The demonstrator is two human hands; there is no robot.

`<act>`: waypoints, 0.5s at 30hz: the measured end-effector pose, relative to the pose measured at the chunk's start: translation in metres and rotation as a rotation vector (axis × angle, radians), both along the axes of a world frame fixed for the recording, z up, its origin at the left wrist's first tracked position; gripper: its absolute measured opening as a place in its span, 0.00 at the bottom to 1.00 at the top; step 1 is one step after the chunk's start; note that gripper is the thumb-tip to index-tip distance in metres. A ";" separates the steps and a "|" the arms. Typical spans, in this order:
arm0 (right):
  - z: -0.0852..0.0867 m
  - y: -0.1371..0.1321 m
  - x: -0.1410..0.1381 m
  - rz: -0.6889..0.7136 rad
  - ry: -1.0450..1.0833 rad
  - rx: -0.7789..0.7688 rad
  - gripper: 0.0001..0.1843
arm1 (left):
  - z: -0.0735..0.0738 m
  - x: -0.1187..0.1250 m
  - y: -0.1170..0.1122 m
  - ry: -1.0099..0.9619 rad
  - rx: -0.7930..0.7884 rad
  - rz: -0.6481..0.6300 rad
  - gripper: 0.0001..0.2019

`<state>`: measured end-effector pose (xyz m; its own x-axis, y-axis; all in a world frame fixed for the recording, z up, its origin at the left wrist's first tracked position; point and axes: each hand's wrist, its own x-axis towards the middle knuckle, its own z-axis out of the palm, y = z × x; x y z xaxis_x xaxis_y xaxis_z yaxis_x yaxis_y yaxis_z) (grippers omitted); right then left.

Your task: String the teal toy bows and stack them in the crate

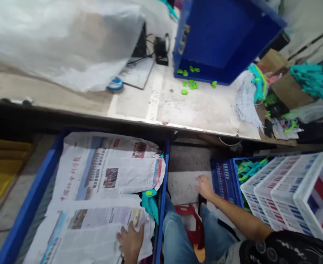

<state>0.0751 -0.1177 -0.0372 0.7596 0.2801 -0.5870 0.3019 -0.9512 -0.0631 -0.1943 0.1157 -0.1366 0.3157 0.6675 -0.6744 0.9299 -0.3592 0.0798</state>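
My left hand (130, 241) lies flat with fingers spread on sheets of newspaper (106, 176) that cover the contents of a blue crate (32, 198) on the floor. Teal and green plastic pieces (149, 202) poke out at the crate's right edge, just above that hand. My right hand (204, 187) reaches down to the floor between my knee and a smaller blue crate (223, 179). Its fingers are curled downward near the floor; I cannot make out anything in them. My legs in jeans and a red stool (190, 220) are below.
A worn workbench (200, 110) runs across the view, with a tilted blue bin (219, 40) spilling small green parts (190, 84). A large clear plastic bag (62, 40) lies at left. White lattice crates (285, 190) are stacked at right. Teal pieces (312, 80) and cardboard sit far right.
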 end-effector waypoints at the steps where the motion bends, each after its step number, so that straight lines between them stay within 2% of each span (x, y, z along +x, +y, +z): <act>1: 0.020 -0.042 -0.002 -0.089 -0.014 -0.035 0.18 | 0.006 0.003 -0.004 0.031 -0.036 -0.091 0.30; 3: 0.059 -0.122 -0.010 -0.269 -0.037 -0.101 0.16 | 0.018 0.014 -0.013 0.066 -0.114 -0.276 0.28; 5: 0.090 -0.194 -0.025 -0.435 -0.045 -0.152 0.15 | 0.028 0.035 -0.024 0.058 -0.171 -0.419 0.26; 7: 0.104 -0.249 -0.044 -0.577 -0.032 -0.188 0.14 | 0.035 0.061 -0.042 0.026 -0.187 -0.507 0.25; 8: 0.104 -0.270 -0.053 -0.634 -0.019 -0.197 0.14 | 0.037 0.075 -0.054 0.004 -0.188 -0.535 0.25; 9: 0.097 -0.286 -0.060 -0.680 -0.002 -0.197 0.14 | 0.037 0.089 -0.068 -0.021 -0.190 -0.554 0.25; 11: 0.066 -0.302 -0.069 -0.737 0.041 -0.167 0.16 | 0.029 0.108 -0.100 -0.092 -0.214 -0.575 0.25; 13: 0.015 -0.301 -0.066 -0.753 0.092 -0.095 0.13 | 0.009 0.111 -0.133 -0.176 -0.237 -0.571 0.25; 15: -0.049 -0.288 -0.051 -0.756 0.126 -0.004 0.05 | -0.021 0.098 -0.162 -0.241 -0.223 -0.556 0.25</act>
<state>0.0244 -0.4056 -0.0866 0.6710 -0.2915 -0.6817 -0.4401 -0.8966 -0.0498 -0.0964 -0.0462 -0.1579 0.7342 0.2130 -0.6447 0.5565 -0.7326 0.3918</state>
